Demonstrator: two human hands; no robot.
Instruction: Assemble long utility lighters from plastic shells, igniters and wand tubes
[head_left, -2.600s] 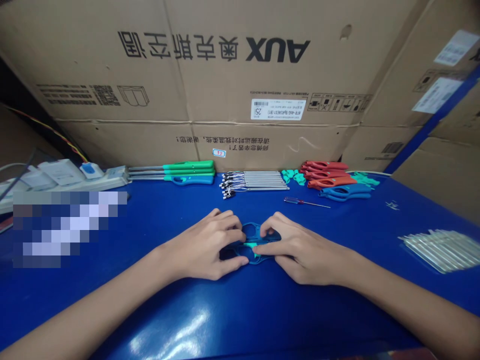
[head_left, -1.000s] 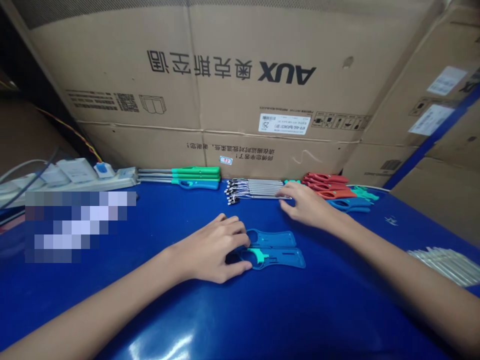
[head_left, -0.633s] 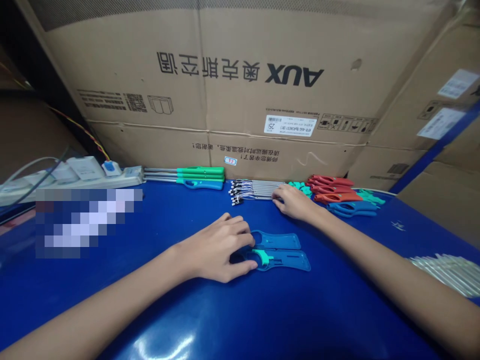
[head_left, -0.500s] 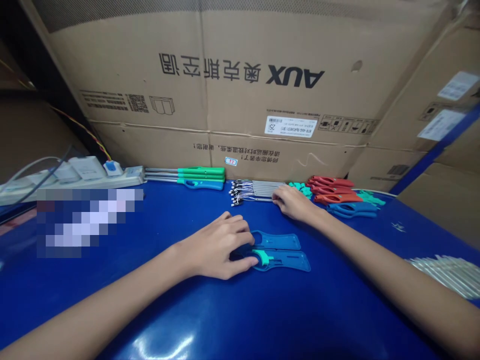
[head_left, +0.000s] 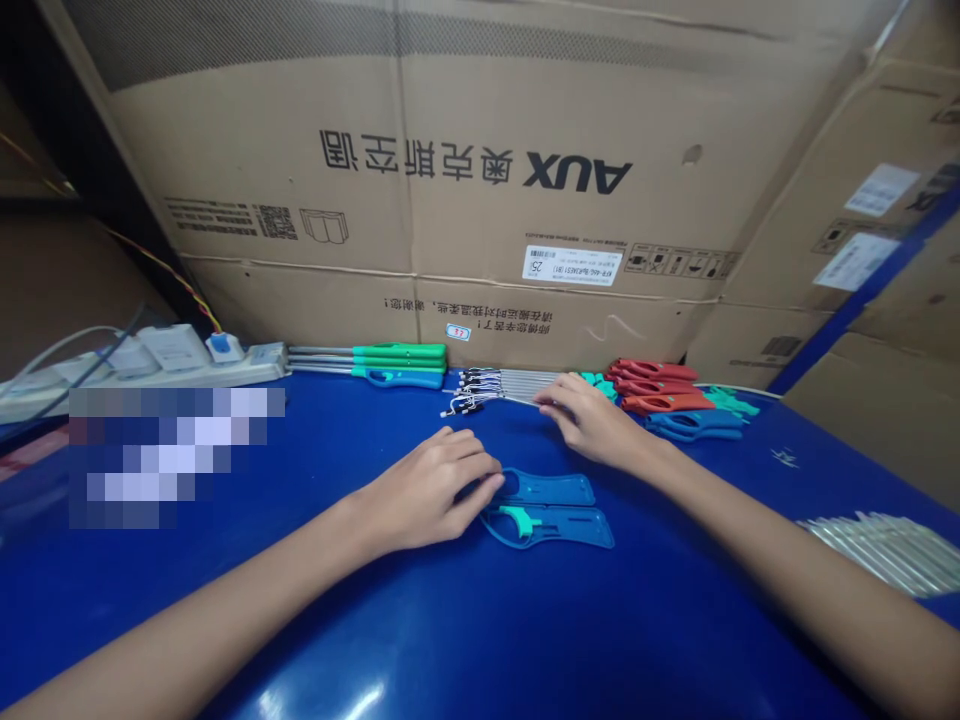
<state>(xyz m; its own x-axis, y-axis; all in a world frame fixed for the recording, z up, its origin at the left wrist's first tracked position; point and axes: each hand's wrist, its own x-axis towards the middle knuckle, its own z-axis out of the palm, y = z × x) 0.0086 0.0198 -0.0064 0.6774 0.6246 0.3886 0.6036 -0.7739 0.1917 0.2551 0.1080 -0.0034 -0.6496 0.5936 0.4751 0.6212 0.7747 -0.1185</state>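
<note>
Two blue plastic handle shells [head_left: 551,508] lie side by side on the blue table [head_left: 480,620]; the nearer one carries a green trigger piece [head_left: 519,520]. My left hand [head_left: 427,488] rests on their left ends, fingers curled and pressing down. My right hand [head_left: 592,420] reaches to the back, its fingertips pinching one thin metal tube with wires from the row of metal tubes [head_left: 502,386].
Finished green and blue lighters [head_left: 382,363] lie at the back left beside a white power strip [head_left: 150,365]. Red, blue and green handle shells [head_left: 675,400] are stacked at the back right. Clear tubes [head_left: 885,550] lie far right. Cardboard boxes [head_left: 480,180] wall the back.
My right hand left the blue shells, reached back to the row of metal tubes and is drawing one tube out toward me. My left hand stayed on the shells.
</note>
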